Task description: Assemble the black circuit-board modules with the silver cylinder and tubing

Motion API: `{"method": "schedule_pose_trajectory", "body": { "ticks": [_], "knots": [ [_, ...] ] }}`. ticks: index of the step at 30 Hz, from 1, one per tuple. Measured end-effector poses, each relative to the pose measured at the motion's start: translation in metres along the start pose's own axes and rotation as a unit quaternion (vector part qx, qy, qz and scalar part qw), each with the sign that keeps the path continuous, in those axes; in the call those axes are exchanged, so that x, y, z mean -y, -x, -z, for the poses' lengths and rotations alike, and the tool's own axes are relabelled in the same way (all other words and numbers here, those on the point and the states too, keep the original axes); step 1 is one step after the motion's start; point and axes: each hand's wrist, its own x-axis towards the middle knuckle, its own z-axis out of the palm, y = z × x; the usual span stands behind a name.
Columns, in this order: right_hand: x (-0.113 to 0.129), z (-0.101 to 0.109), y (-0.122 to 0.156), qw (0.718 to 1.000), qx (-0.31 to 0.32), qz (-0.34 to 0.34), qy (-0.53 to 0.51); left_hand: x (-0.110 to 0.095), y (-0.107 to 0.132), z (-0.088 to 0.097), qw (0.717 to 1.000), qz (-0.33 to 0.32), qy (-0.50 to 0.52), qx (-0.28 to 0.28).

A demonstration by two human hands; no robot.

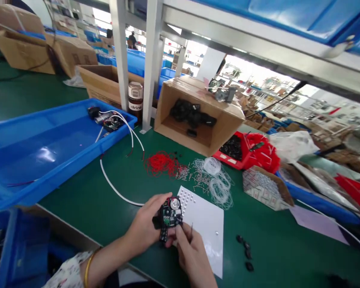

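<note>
A small black device with an exposed circuit board (171, 214) and a round silvery part is held over the table's front edge. My left hand (148, 222) is closed around its left side. At the device's lower right, my right hand (190, 248) is closed, with the thumb against its edge and the other fingers partly hidden. A thin, dark pointed piece (192, 230) sticks up beside the right fingers; its kind is unclear. From the blue tray a white cable (117, 190) curves to my left hand. Under the right hand lies a white sheet (208, 230) with small silvery discs.
Red wires (162, 163), loose screws (183, 173) and clear tubing (220, 190) lie beyond the sheet. A blue tray (63, 130) stands left, an open cardboard box (198, 140) behind. Small black parts (247, 252) lie right. A metal shelf post (151, 64) rises behind.
</note>
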Motion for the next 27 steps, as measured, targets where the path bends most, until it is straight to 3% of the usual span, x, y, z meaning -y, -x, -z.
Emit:
{"method": "schedule_pose_trajectory", "body": {
  "ticks": [3, 5, 7, 10, 17, 22, 27],
  "knots": [
    [0.022, 0.026, -0.005, 0.979, -0.023, 0.048, 0.195, 0.002, 0.001, 0.003, 1.0, -0.022, 0.017, 0.012],
    [0.04, 0.037, -0.015, 0.961, 0.005, 0.109, 0.255, 0.003, 0.002, 0.004, 0.999, -0.036, 0.027, 0.022],
    [0.056, 0.04, -0.027, 0.944, 0.098, 0.161, 0.271, 0.006, 0.003, 0.002, 0.997, -0.046, 0.04, 0.035],
    [0.072, 0.037, -0.047, 0.917, 0.236, 0.182, 0.266, 0.009, 0.005, -0.001, 0.996, -0.025, 0.077, 0.04],
    [0.088, 0.045, -0.079, 0.879, 0.337, 0.19, 0.277, 0.013, 0.007, -0.005, 0.985, 0.067, 0.148, 0.051],
    [0.086, 0.044, -0.073, 0.906, 0.256, 0.177, 0.287, 0.013, 0.003, -0.003, 0.991, 0.018, 0.122, 0.048],
    [0.063, 0.032, -0.035, 0.924, 0.022, 0.247, 0.29, 0.002, -0.005, -0.001, 0.998, -0.049, 0.028, 0.038]
  ]
}}
